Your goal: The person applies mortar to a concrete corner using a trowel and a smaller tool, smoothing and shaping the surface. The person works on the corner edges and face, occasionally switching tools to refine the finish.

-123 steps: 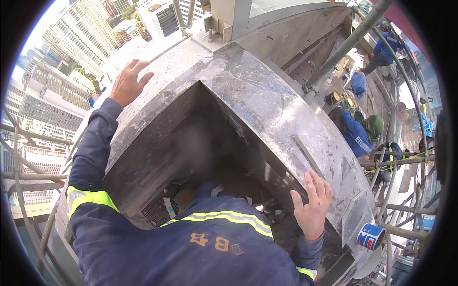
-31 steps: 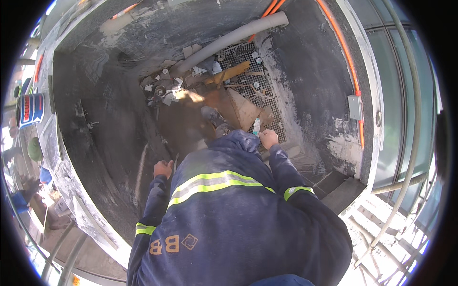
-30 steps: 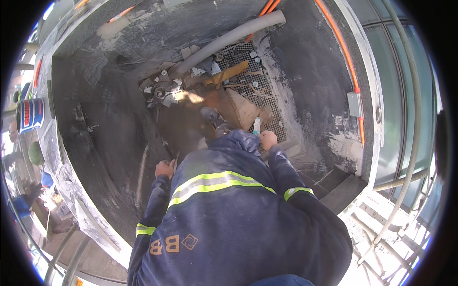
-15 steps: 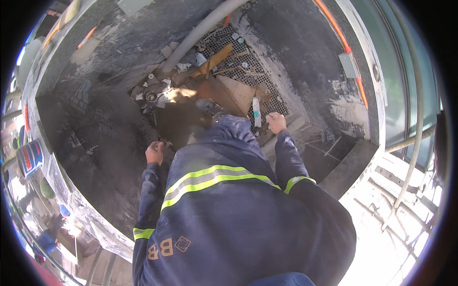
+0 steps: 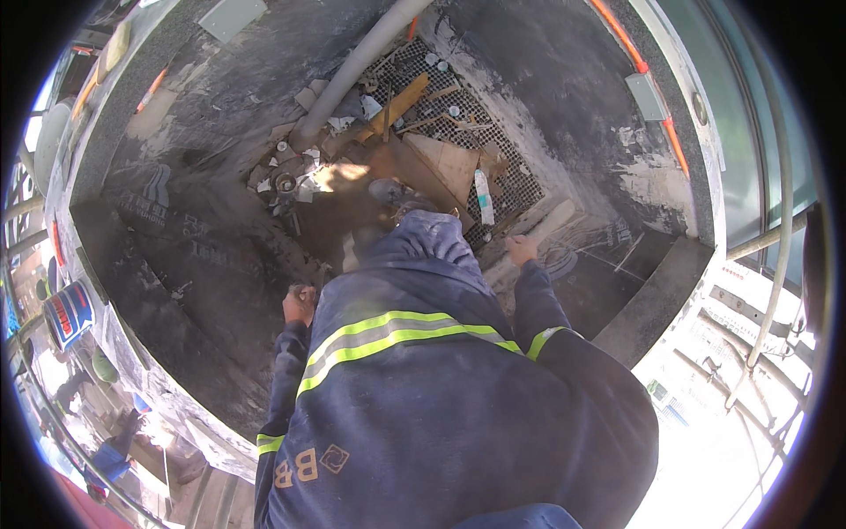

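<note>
My left hand is low beside my left hip, above the dark pit floor. Its fingers are curled, and whatever they may hold is too small to make out. On the other side, my right hand hangs by my right leg with its fingers folded in, and nothing shows in it. The nearest loose thing to it is a white tube with a teal label, lying on a black grid mat; the hand does not touch it. One dusty shoe stands on brown board.
Scraps, cardboard and a yellowish plank litter the far corner below a thick grey pipe. Dark walls surround me. The right wall carries a grey box and orange conduit. A bucket stands outside the left wall.
My left hand has shifted slightly right and down in view, and my right hand a little right and down. The view has turned slightly. Nothing has visibly been picked up or let go.
</note>
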A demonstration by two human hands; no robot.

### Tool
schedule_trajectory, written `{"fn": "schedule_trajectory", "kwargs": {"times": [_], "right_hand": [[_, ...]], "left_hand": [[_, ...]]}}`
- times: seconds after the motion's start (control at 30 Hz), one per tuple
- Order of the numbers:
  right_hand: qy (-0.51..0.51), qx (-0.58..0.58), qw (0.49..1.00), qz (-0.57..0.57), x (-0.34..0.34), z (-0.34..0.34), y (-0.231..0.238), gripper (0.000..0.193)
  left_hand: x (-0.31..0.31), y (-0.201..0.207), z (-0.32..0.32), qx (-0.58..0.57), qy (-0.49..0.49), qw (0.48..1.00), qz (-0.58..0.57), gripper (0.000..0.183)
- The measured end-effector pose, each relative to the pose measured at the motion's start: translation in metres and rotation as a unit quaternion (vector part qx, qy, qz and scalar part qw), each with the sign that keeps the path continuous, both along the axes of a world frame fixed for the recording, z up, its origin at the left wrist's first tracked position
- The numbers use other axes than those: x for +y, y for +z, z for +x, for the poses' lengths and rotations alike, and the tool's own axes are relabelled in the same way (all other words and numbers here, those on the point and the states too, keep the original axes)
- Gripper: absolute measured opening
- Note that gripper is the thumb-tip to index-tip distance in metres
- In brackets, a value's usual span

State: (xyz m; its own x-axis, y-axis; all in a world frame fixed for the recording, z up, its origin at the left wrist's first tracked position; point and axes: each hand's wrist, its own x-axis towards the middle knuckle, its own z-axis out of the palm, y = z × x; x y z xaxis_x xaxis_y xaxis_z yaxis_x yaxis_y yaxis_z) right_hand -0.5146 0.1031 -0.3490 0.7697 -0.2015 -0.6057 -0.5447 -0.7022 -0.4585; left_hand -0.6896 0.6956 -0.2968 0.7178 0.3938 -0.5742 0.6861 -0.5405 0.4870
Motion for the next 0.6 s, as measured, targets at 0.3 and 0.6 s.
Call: {"fn": "schedule_trajectory", "kwargs": {"times": [0.3,0.6], "right_hand": [[-0.12,-0.081,0.984,0.102,0.006,0.049,0.058,0.027],[-0.021,-0.05,0.998,0.045,-0.013,0.062,0.051,0.024]], "left_hand": [[-0.021,-0.014,0.016,-0.008,0.021,1.0,-0.016,0.033],[-0.049,-0.017,-0.011,0.003,0.082,0.997,-0.009,0.033]]}}
